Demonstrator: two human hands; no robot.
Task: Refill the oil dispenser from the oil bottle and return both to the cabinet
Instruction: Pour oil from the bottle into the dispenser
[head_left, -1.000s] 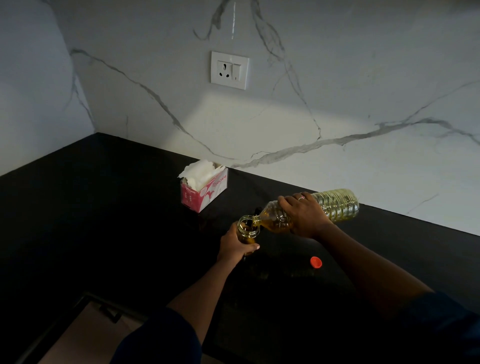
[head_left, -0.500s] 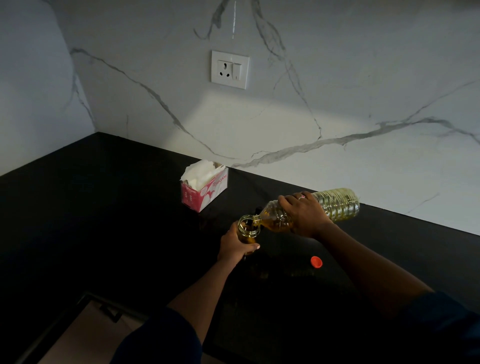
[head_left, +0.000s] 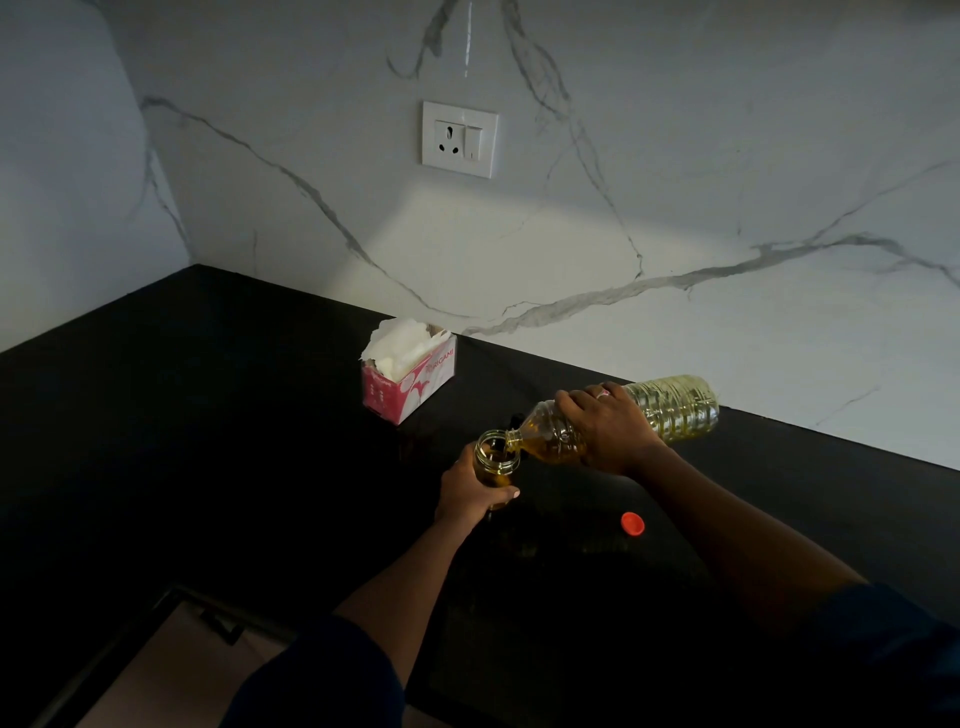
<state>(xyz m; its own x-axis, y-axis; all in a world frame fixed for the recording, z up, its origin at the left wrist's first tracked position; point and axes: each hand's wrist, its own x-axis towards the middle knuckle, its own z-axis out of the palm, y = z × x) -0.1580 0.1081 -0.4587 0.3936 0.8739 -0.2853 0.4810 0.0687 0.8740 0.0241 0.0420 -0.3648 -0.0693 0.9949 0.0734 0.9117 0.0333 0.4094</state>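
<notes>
The right hand is holding the oil bottle tipped nearly flat, its base pointing toward the marble wall and its open neck angled down to the left. The fingers of that hand are wrapping over the top of the bottle around its middle, pressed close together, with a ring showing on one of them. Golden oil is pooling in the lower, neck end of the bottle, and the mouth is sitting right at the rim of the oil dispenser.

The dispenser, a small clear glass jar with its top off, is standing upright on the black tabletop. The left hand is gripping it from the near side, fingers curling around the lower body so that only the open mouth and shoulder are showing. Amber oil appears to be sitting inside, though the dim light is making the level hard to judge.

A red bottle cap is lying on the tabletop near the right forearm, apart from both containers. A pink tissue box with white tissue sticking out is standing farther back, close to the wall. A white wall socket is mounted on the marble above it. Dark blue sleeves are covering both upper arms.
</notes>
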